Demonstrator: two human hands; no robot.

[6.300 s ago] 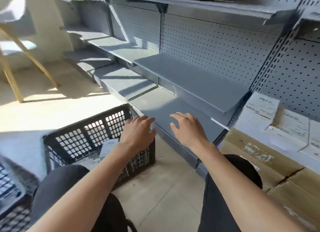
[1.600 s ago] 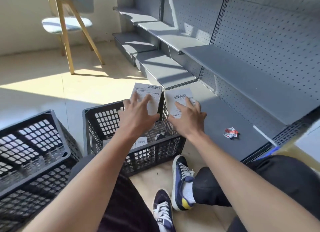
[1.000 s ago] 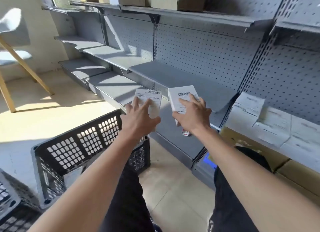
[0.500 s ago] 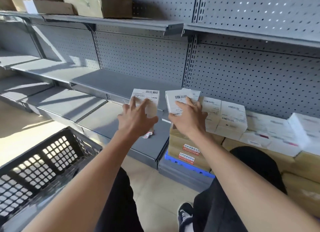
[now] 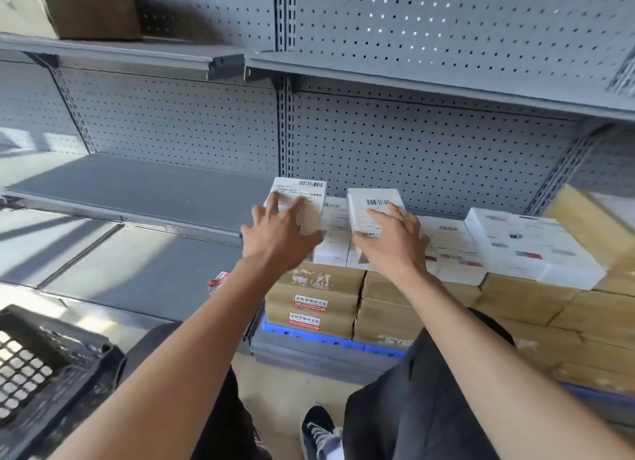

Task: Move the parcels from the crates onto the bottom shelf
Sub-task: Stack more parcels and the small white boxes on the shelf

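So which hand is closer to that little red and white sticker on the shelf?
Left. The left hand hangs just above and right of the red and white sticker; the right hand is farther right, over the stacked boxes.

Two parcels, one in the left hand (image 5: 279,237) and one in the right hand (image 5: 391,245), are above the boxes (image 5: 446,239) stacked on cartons (image 5: 312,300). A crate (image 5: 44,373) stands far left, before the bottom shelf (image 5: 137,270).

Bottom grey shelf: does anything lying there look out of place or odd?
Yes. A small crumpled red-and-white wrapper scrap lies loose on the bottom grey metal shelf, left of the stacked brown cardboard boxes. It looks like litter, not a parcel.
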